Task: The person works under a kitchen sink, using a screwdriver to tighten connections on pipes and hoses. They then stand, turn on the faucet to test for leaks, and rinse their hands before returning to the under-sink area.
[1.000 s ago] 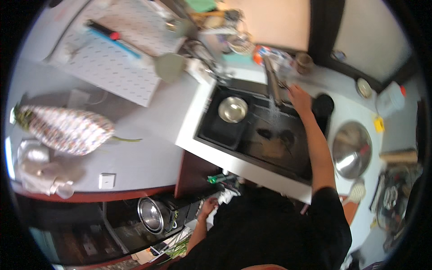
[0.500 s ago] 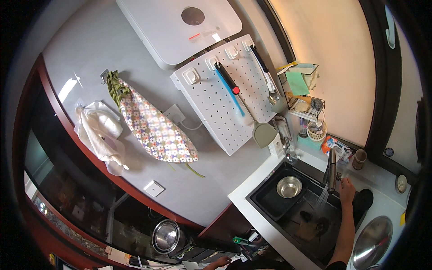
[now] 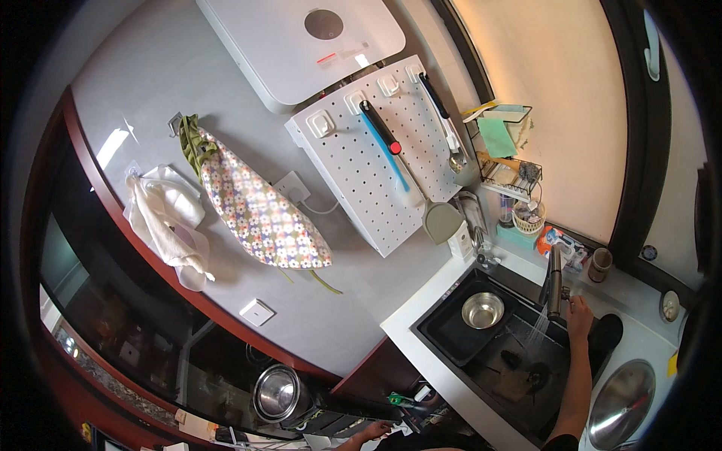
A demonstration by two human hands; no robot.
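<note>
My right hand (image 3: 579, 316) reaches over the sink's right side, fingers closed around the small side lever of the dark faucet (image 3: 555, 284). A spray of water (image 3: 536, 336) falls from the faucet into the black sink (image 3: 481, 385). A round steel bowl (image 3: 483, 310) stands in the sink's left part. Dark, wet objects lie on the sink floor under the spray, too unclear to name. Low at the bottom edge, well left of the sink, my left hand (image 3: 374, 431) is small in view, its fingers loosely stretched, with nothing visible in them.
A large steel lid (image 3: 623, 406) lies on the counter (image 3: 410, 325) right of the sink. Behind the faucet are a brown cup (image 3: 599, 264) and a wire rack (image 3: 511, 177) with cloths. A pegboard (image 3: 353, 173) holds utensils. A steel pot (image 3: 277, 394) stands at lower left.
My left hand has moved slightly up and to the right at the bottom edge. My right hand stays at the faucet lever, and the water keeps running.
</note>
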